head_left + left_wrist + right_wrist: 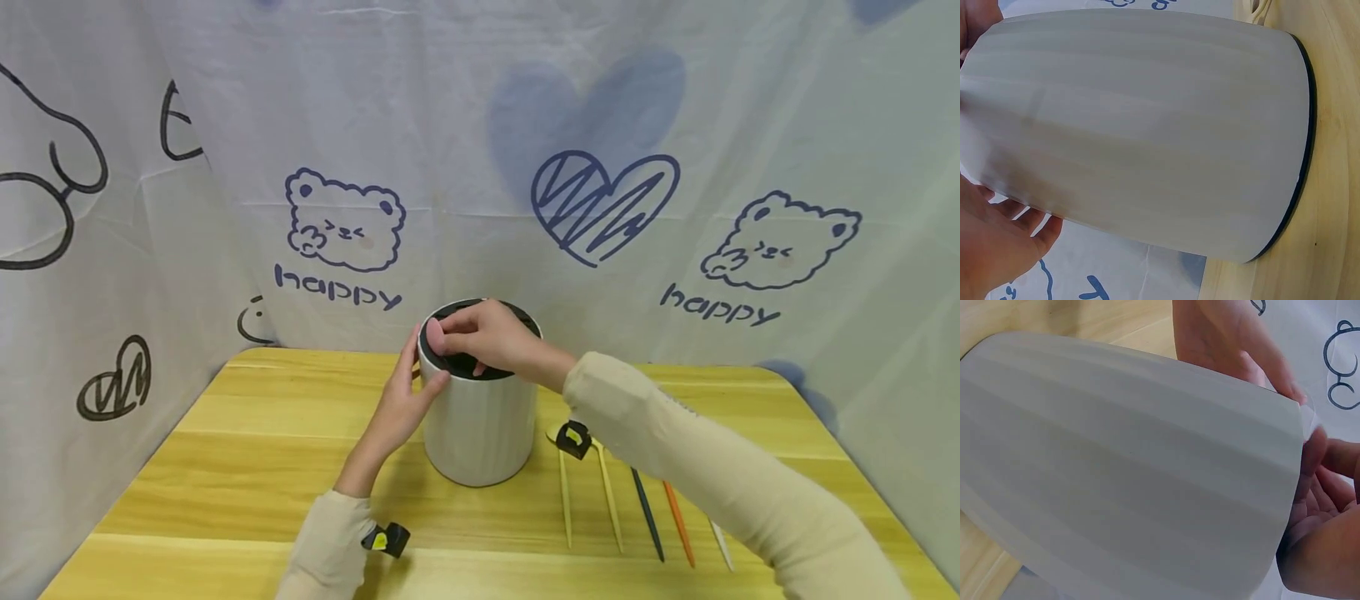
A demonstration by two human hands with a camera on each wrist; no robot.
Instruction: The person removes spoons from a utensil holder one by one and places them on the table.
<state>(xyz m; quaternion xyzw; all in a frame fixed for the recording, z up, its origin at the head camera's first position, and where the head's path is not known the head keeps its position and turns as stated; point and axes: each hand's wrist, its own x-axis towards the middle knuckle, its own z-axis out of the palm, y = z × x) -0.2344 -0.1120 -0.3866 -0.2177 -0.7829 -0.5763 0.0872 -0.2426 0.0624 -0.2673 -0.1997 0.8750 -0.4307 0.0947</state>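
A pale grey ribbed canister (480, 433) with a dark inner rim stands upright on the wooden table. My left hand (401, 408) holds it near the top on the left side, thumb at the front rim and fingers along the far side, seen too in the left wrist view, where the hand (1007, 244) reaches round the wall. Over the opening, my right hand (487, 333) pinches a pink rounded piece (435, 336), like a spoon's bowl, at the left of the rim. Whatever part of it lies lower is hidden by the hand and canister.
Right of the canister lie two yellow long-handled utensils (566, 500), a dark handle (647, 515), an orange handle (679, 525) and a white handle (722, 546). The right sleeve covers their far ends in part. A printed cloth (465, 167) hangs behind the table (247, 467).
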